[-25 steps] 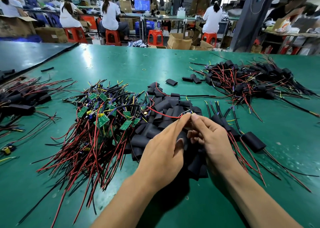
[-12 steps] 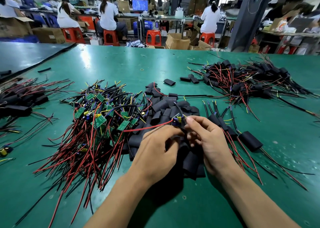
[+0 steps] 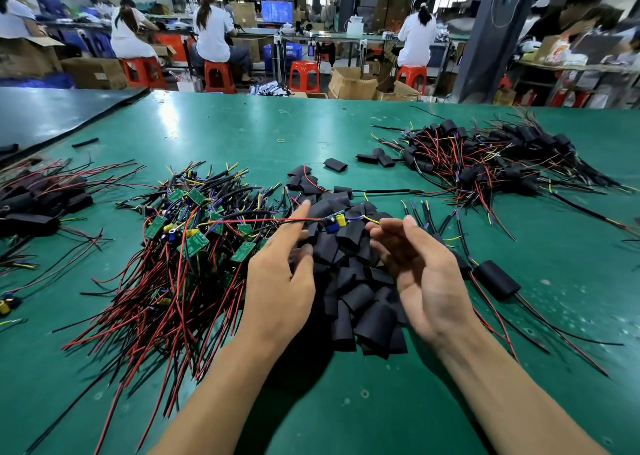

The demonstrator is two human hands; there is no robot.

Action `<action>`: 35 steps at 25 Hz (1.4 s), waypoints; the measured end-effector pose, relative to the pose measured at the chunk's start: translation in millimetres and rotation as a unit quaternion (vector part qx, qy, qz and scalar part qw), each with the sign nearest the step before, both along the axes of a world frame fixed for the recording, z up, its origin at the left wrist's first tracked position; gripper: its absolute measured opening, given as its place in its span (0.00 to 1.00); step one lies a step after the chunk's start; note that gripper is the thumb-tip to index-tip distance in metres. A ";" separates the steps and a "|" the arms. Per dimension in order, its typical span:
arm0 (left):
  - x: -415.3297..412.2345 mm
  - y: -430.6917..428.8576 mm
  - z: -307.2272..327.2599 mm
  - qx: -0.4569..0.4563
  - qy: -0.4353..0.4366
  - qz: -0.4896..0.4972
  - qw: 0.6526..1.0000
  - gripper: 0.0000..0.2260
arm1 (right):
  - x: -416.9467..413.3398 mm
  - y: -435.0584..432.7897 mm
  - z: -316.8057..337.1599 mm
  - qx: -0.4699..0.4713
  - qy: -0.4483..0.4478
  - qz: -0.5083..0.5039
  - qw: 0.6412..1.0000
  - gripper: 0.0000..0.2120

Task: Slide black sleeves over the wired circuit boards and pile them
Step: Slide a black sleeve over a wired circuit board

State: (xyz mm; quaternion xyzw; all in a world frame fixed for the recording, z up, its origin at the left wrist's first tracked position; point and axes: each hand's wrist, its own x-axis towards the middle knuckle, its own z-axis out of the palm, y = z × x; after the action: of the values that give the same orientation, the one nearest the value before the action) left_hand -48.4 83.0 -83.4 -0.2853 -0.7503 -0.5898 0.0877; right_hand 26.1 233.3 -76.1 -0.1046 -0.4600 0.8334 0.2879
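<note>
Board unsleeved, wires stretched over loose sleeves.

- Your left hand lies palm down, index finger straight, other fingers curled under.
- Your right hand, just beside it, faces palm inward, fingers loosely bent.

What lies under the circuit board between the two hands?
The heap of loose black sleeves lies under the circuit board. The green table beneath that heap is covered, as is anything buried in it.
</note>
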 end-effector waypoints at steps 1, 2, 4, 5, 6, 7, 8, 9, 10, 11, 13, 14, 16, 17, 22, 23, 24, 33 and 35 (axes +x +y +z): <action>1.1 2.5 1.1 0.055 -0.066 -0.046 0.995 0.23 | 0.4 0.6 0.0 -0.002 -0.003 0.001 1.000 0.14; 2.6 5.1 2.7 0.124 -0.150 -0.098 0.976 0.20 | 0.6 0.8 -0.1 -0.002 -0.010 0.002 1.000 0.14; 5.9 6.6 5.7 0.228 -0.308 -0.196 0.903 0.13 | 1.3 1.4 -0.2 -0.011 -0.025 0.004 1.000 0.14; 7.8 5.9 7.1 0.248 -0.349 -0.230 0.874 0.11 | 1.9 2.1 0.2 -0.021 -0.029 0.005 0.999 0.14; 9.5 5.5 8.3 0.254 -0.371 -0.253 0.856 0.10 | 2.5 3.2 0.6 -0.029 -0.032 0.006 0.999 0.15; 10.4 5.1 8.4 0.255 -0.382 -0.267 0.847 0.09 | 2.9 4.0 1.0 -0.034 -0.035 0.007 0.999 0.16; 10.3 5.5 7.8 0.257 -0.388 -0.266 0.844 0.09 | 3.2 4.1 1.3 -0.034 -0.040 0.010 0.999 0.17; 10.3 6.5 7.1 0.260 -0.393 -0.255 0.844 0.09 | 3.6 3.5 1.7 -0.032 -0.044 0.017 0.998 0.18; 10.4 7.9 6.5 0.259 -0.398 -0.238 0.847 0.10 | 3.7 2.4 1.6 -0.030 -0.047 0.027 0.998 0.17; 10.6 8.9 6.3 0.256 -0.401 -0.222 0.851 0.12 | 3.8 0.8 1.6 -0.025 -0.049 0.039 0.998 0.16; 10.3 9.3 6.3 0.248 -0.408 -0.202 0.855 0.16 | 4.4 -3.2 1.8 -0.006 -0.050 0.066 0.997 0.14; 9.8 8.5 6.7 0.244 -0.417 -0.198 0.853 0.18 | 4.9 -4.8 1.9 0.007 -0.050 0.078 0.996 0.14; 10.0 6.8 9.6 0.224 -0.437 -0.203 0.847 0.21 | 6.7 -6.0 2.7 0.025 -0.051 0.090 0.994 0.14; 10.4 6.2 10.6 0.211 -0.443 -0.208 0.846 0.22 | 7.4 -6.3 4.1 0.029 -0.052 0.089 0.994 0.14; 9.6 0.1 9.2 0.095 -0.388 -0.260 0.879 0.13 | 9.4 -7.5 7.3 0.058 -0.051 0.071 0.994 0.15; 9.7 -0.4 9.2 0.081 -0.369 -0.256 0.890 0.10 | 9.1 -7.2 7.1 0.054 -0.047 0.067 0.995 0.17; 9.6 -0.9 9.0 0.069 -0.351 -0.245 0.901 0.09 | 8.5 -5.9 6.1 0.052 -0.040 0.054 0.996 0.19; 6.4 -1.4 13.4 0.166 -0.207 -0.172 0.949 0.13 | 7.1 10.9 -15.9 0.501 -0.257 -0.111 0.819 0.11; -1.8 -4.1 14.4 0.208 -0.200 -0.125 0.949 0.12 | 7.9 6.6 -15.6 0.554 -0.303 -0.065 0.773 0.16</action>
State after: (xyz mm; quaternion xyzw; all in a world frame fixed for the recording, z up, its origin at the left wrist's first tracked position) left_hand -50.2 78.9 -69.0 -0.2289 -0.5716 -0.7838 -0.0812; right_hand 34.0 239.9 -91.7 -0.2036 -0.8976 0.3390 0.1949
